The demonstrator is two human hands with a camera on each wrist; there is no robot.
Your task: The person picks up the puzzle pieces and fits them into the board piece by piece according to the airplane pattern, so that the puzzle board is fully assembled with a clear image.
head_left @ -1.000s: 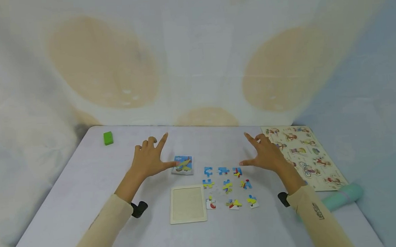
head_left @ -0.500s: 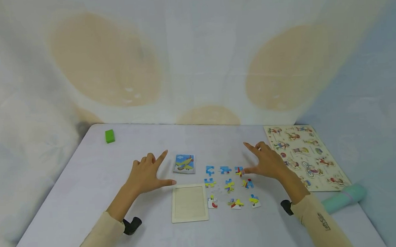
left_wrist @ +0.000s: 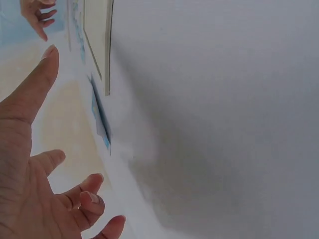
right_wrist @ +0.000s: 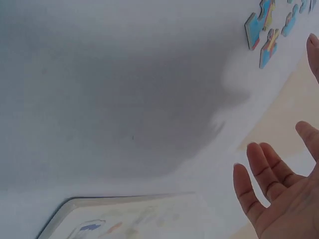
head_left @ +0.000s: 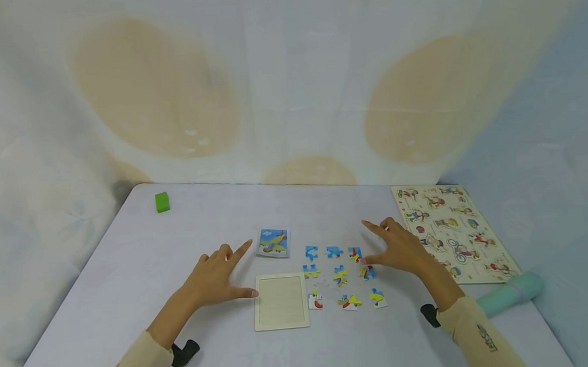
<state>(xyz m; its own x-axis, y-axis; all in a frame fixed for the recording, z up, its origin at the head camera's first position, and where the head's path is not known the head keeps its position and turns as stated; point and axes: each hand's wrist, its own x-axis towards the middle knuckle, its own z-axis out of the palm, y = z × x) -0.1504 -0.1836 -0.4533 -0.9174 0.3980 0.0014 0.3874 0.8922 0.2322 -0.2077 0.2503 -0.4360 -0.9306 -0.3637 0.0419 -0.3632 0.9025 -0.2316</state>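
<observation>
My left hand (head_left: 213, 279) hovers over the table with thumb and index finger spread apart, holding nothing. Its thumb tip overlaps the left edge of a wooden puzzle frame (head_left: 281, 302) in the head view. Behind that frame lies a small picture card (head_left: 273, 243) showing a yellow plane. Several loose jigsaw pieces (head_left: 340, 276) lie in rough rows to the right of the frame. My right hand (head_left: 401, 248) is held above the table, fingers relaxed and apart, its thumb near the right-hand pieces. The right wrist view shows jigsaw pieces (right_wrist: 259, 27) beyond that empty hand.
A wooden board with printed figures (head_left: 451, 233) lies at the right, behind the right forearm. A mint-green cylinder (head_left: 511, 294) rests near the table's right edge. At the far left corner sits a green block (head_left: 162, 202). A patterned cloth hangs behind the table.
Both hands have come nearer to me, the left moving farther, from beside the picture card down to the frame's left edge. The card, frame and pieces stay in place.
</observation>
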